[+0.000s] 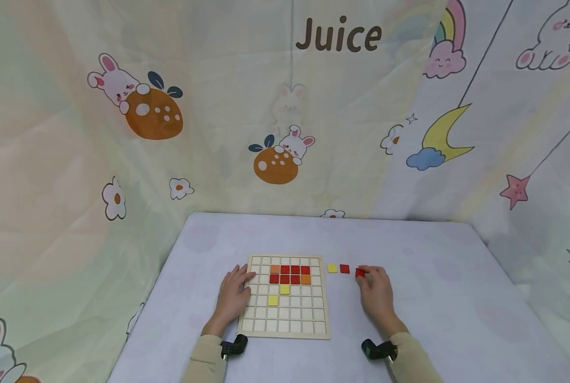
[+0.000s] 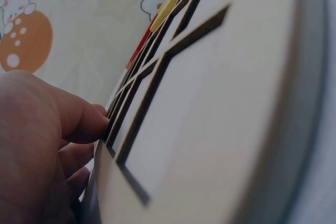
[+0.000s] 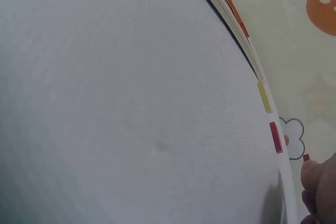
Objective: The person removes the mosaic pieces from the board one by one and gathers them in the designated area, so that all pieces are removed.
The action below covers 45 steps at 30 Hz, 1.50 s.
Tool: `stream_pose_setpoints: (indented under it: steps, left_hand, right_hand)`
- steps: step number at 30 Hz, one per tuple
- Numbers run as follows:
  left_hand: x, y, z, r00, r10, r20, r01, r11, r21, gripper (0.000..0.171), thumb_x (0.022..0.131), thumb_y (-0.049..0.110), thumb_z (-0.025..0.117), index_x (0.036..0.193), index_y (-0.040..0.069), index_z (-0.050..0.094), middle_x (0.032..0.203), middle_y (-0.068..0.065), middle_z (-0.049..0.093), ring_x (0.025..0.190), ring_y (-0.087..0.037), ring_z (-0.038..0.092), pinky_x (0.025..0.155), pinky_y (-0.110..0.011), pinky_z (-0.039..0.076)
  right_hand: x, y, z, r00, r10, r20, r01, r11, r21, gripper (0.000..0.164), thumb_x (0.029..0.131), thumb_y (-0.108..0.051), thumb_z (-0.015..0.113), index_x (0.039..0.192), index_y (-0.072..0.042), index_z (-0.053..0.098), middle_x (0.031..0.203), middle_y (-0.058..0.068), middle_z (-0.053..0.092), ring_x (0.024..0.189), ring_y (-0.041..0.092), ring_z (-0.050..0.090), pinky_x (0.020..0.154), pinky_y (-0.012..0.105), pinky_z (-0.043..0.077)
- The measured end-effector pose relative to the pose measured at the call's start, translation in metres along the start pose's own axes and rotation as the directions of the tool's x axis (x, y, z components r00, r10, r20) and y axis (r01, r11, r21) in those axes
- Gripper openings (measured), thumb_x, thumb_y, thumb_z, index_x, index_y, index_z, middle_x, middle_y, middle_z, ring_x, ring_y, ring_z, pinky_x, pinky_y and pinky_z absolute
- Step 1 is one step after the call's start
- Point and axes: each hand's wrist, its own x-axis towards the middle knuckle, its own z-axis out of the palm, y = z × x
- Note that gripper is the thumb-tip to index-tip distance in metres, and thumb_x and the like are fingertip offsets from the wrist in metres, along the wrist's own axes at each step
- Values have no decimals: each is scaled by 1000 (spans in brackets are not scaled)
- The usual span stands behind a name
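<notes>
A light wooden grid board (image 1: 285,335) lies on the table, bearing a block of red and orange square tiles across its upper rows and two yellow tiles lower down. My left hand (image 1: 234,295) rests at the board's left edge, its fingers touching the frame; the left wrist view shows the hand (image 2: 37,145) close up against that rim. Right of the board, my right hand (image 1: 377,294) pinches a red tile (image 1: 360,272) between thumb and fingers. In the right wrist view, the tile (image 3: 306,157) pokes out from the fingertips.
Between the board and the right hand, a yellow tile (image 1: 332,268) and a red tile (image 1: 344,269) lie in a row on the white-covered table (image 1: 424,255). A printed cloth (image 1: 218,159) hangs behind and around the table. Each wrist wears a black camera.
</notes>
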Motion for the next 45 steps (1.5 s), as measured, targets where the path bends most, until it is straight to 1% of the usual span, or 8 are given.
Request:
stream_pose_setpoints:
  steps: [4,14,21,26,35,39,41,45]
  left_hand:
    - [-1,0,0,1000,-6,-1,6,1000,1,38,89,1,56,124,7,66,150,-11,44,146,-31,25,122,-47,9]
    - [0,-1,0,1000,5,5,-5,1000,5,37,90,3,56,125,7,65,150,-11,44,146,-31,25,122,-46,8]
    - [0,-1,-2,1000,7,0,-7,1000,16,37,89,4,55,124,7,66,150,-12,44,146,-32,26,122,-46,9]
    - [0,-2,-1,1000,11,2,-11,1000,12,37,89,3,55,124,7,66,150,-12,44,146,-32,25,122,-46,9]
    - [0,0,1,1000,1,-1,-1,1000,5,38,88,2,55,124,7,66,150,-11,44,146,-31,25,122,-46,9]
    - [0,0,2,1000,-3,-5,3,1000,2,38,88,1,55,124,6,66,150,-12,45,146,-32,26,121,-46,9]
    - [0,0,2,1000,8,-12,-8,1000,10,38,87,1,55,123,6,67,149,-13,45,145,-34,27,121,-49,10]
    - [-1,1,2,1000,8,-14,-8,1000,15,37,88,1,55,123,6,67,149,-13,46,145,-34,27,121,-48,10]
  right_hand:
    - [4,4,-2,1000,5,17,-5,1000,-4,30,92,-10,66,122,-6,62,117,12,54,109,29,53,94,49,52]
    - [8,8,-3,998,35,57,-33,999,-36,31,94,-10,63,125,-4,61,118,15,53,102,30,54,88,47,53]
    - [10,4,1,995,61,82,-55,996,-72,32,94,-10,63,126,-4,61,119,16,53,104,30,54,90,46,53]
    - [12,0,0,995,60,76,-52,994,-101,31,94,-9,63,124,-2,62,118,18,53,106,32,54,93,50,51]
    - [16,1,1,997,52,52,-45,989,-138,29,93,-8,63,122,-1,63,118,19,53,107,34,56,89,50,51]
    - [18,0,-1,993,77,88,-64,988,-143,30,94,-9,63,124,-3,62,120,18,52,107,33,56,90,49,52]
    - [19,-1,-3,989,91,114,-74,987,-144,31,94,-10,62,125,-5,61,120,17,52,106,32,55,90,47,53]
    - [21,-1,-5,985,87,147,-66,987,-145,30,95,-12,62,125,-6,61,118,16,51,102,30,55,88,47,53]
